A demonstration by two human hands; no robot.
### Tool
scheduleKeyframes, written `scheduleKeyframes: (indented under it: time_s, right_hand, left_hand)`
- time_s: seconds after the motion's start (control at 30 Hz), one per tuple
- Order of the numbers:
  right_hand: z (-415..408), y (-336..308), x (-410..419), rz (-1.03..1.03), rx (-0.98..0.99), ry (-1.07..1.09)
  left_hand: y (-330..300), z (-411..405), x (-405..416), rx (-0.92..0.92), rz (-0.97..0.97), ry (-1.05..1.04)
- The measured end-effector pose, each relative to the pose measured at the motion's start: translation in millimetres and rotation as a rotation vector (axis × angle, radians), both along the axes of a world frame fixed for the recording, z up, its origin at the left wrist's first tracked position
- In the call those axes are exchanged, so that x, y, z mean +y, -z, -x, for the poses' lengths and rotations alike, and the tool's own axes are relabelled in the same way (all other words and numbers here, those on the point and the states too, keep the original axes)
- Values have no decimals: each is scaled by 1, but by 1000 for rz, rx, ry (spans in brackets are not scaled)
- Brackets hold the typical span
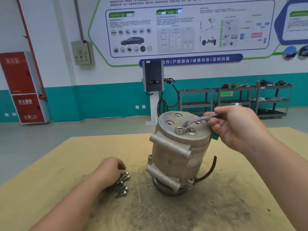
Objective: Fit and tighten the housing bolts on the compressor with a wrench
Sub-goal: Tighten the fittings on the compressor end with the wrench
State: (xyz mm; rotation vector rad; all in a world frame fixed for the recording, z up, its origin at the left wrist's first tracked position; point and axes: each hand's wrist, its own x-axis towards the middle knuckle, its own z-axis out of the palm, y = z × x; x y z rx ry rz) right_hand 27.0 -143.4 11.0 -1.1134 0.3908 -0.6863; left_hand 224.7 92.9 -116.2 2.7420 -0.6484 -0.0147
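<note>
**Wrench on the compressor top, bolts under our left hand**

We see the compressor [179, 152] upright on the table [50, 172]. Our right hand [236, 129] grips the wrench [193, 123], its ring resting on the top plate beside a seated bolt [191, 130]. Our left hand [110, 169], fingers curled, pinches at the loose bolts [121, 185].
</note>
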Motion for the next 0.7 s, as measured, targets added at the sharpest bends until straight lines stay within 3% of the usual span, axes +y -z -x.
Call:
scheduleKeyframes:
  time_s: [0.1, 0.23, 0.3, 0.37, 0.47, 0.57, 0.7]
  right_hand:
    - [-4, -1, -3, -8, 1, -1]
    - [-9, 0, -5, -34, -13, -9]
    - [-11, 2, -7, -52, -28, -10]
    - [-11, 5, -9, -68, -48, -20]
    - [-11, 8, -10, -82, -88, -27]
    - [-9, 9, -11, -101, -147, -41]
    - [-10, 11, -9, -103, -193, -28]
  left_hand:
    - [2, -4, 1, -38, 4, -11]
    - [-6, 1, 1, -119, 145, -63]
    - [-23, 11, -5, -166, 424, -85]
    - [-53, 33, -18, -145, 854, -32]
    - [-100, 78, -39, -138, 1273, 258]
    - [-115, 111, -55, -282, 1260, 464]
    - [-106, 115, -67, -597, 1004, 471]
